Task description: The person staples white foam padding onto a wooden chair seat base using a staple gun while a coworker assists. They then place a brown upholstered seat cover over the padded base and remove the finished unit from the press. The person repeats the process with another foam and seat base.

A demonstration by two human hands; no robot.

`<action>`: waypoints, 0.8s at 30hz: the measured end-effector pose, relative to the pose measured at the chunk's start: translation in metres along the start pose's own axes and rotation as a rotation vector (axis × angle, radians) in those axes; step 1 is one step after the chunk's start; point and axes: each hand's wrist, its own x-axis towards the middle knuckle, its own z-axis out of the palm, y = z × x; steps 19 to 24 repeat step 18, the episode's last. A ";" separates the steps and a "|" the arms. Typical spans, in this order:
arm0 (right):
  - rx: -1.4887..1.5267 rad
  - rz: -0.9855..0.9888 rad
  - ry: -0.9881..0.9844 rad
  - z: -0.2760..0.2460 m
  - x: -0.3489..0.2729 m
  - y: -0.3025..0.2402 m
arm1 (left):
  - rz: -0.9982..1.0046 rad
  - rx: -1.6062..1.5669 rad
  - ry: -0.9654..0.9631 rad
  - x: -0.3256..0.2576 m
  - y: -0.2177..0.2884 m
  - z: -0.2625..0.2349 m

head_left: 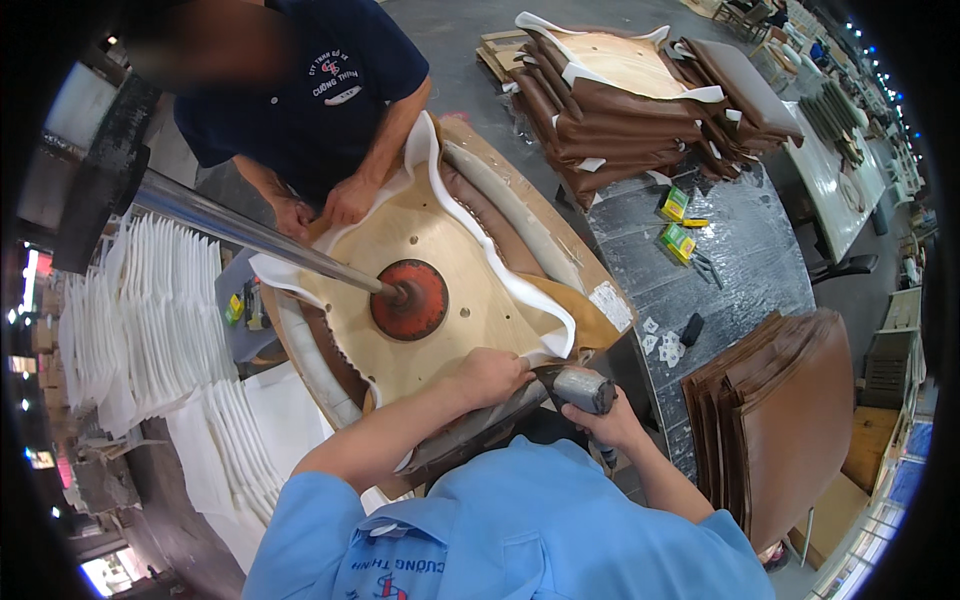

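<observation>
A pale plywood seat board [430,250] lies in front of me, edged with white foam [490,262] and brown leather [490,222]. A red round pad [408,300] on a metal rod presses on its middle. My left hand [492,378] is closed at the near edge, fingers pinching the cover edge; the fingertips are partly hidden. My right hand [612,418] grips a grey staple gun [584,390], its nose close to the near right corner beside my left fingers. Across the board, a co-worker's hands [345,203] are at the far left edge.
At the back right, brown leather covers [610,125] are piled with a board on top. A dark table [745,235] holds yellow-green boxes [677,243] and a black object [691,330]. Brown leather pieces [790,410] stand to my right, white foam sheets [150,310] to my left.
</observation>
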 end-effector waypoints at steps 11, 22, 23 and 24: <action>-0.300 -0.207 0.100 0.008 0.002 0.000 | -0.165 -0.034 0.157 -0.005 0.015 0.013; -0.291 0.023 0.081 0.016 -0.003 -0.041 | -0.186 -0.101 0.306 -0.023 0.021 0.003; -0.291 0.023 0.081 0.016 -0.003 -0.041 | -0.186 -0.101 0.306 -0.023 0.021 0.003; -0.291 0.023 0.081 0.016 -0.003 -0.041 | -0.186 -0.101 0.306 -0.023 0.021 0.003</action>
